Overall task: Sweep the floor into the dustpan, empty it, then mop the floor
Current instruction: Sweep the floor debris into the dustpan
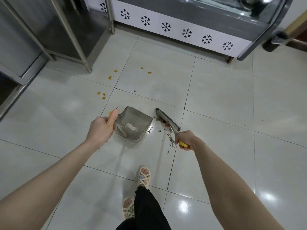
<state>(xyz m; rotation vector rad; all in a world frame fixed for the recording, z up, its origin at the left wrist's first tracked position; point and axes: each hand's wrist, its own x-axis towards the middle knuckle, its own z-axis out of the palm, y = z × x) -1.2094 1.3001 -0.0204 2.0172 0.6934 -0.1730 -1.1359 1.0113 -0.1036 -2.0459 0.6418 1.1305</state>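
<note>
Left hand (101, 128) grips dustpan (132, 120), right hand (187, 140) grips broom (167, 119).

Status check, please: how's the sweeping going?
Left hand grips grey scoop-shaped dustpan; right hand grips yellow-handled grey broom. Dark debris lies beside broom head. Orange scraps farther out, unswept.

Commercial kitchen: steel table legs (79, 47), display freezer (191, 19).

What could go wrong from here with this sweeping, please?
The dark debris lies scattered beside the dustpan, so a stroke of the broom may push bits past it. The yellow scraps lie farther off, near the steel leg, and might be missed before mopping.
</note>
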